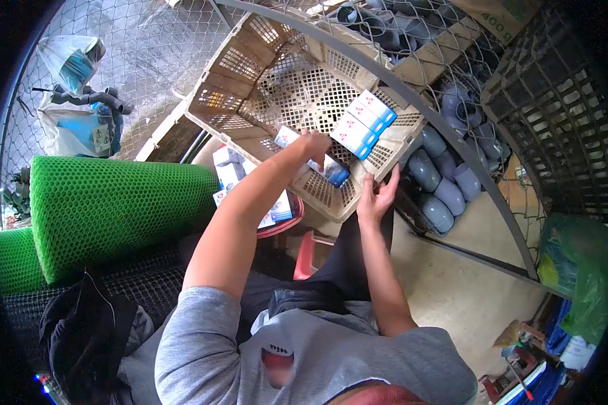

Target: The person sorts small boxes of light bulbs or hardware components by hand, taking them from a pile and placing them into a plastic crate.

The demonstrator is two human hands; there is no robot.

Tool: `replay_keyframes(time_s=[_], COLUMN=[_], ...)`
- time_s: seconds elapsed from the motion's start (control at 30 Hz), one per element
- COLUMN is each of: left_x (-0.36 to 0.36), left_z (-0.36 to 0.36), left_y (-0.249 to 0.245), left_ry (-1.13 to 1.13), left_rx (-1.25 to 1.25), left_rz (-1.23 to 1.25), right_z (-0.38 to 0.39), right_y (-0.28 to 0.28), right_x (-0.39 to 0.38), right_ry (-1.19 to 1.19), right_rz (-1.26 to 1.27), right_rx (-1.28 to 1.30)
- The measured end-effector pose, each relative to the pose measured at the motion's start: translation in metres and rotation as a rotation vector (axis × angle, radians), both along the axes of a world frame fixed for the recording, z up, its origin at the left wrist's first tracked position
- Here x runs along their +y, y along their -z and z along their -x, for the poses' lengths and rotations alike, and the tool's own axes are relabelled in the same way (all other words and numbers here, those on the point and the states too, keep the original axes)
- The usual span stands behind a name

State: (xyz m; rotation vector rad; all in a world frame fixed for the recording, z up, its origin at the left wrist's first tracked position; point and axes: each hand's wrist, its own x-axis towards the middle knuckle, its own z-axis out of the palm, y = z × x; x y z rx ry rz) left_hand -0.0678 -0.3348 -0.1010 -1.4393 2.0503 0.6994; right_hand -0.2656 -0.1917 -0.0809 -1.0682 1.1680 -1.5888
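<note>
A beige plastic crate [246, 125] with slotted walls sits tilted above my lap. My left hand [314, 147] reaches inside, its fingers curled on a small white and blue box [334, 173] by the near wall. Another white box end [286, 136] shows beside this hand. To the right in the crate, several white and blue boxes [358, 126] lie in a row. My right hand [377, 199] holds the crate's near right corner from outside, palm up, some fingers partly hidden by the wall.
Below the crate's left side, a red-rimmed container [296, 219] holds more boxes. Green mesh rolls [121, 209] lie at left. Grey pipe fittings [446, 185] and wire netting are at right, with a dark crate [561, 121] beyond. A red plastic piece [305, 256] is near my legs.
</note>
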Motion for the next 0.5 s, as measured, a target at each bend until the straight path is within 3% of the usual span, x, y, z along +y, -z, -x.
replay_keyframes(time_s=[0.33, 0.4, 0.5], left_x=[-0.016, -0.026, -0.033], left_z=[-0.02, -0.033, -0.04], left_y=[0.027, 0.037, 0.026], left_ry=[-0.021, -0.156, -0.336], left_rx=[0.147, 0.455, 0.486], left_rz=[0.072, -0.072, 0.082], right_z=[0.0, 0.0, 0.0], right_y=[0.004, 0.006, 0.008], right_x=[0.0, 0.0, 0.0], right_ry=[0.043, 0.04, 0.032], right_rz=[0.07, 0.074, 0.061], right_rx=[0.039, 0.033, 0.015])
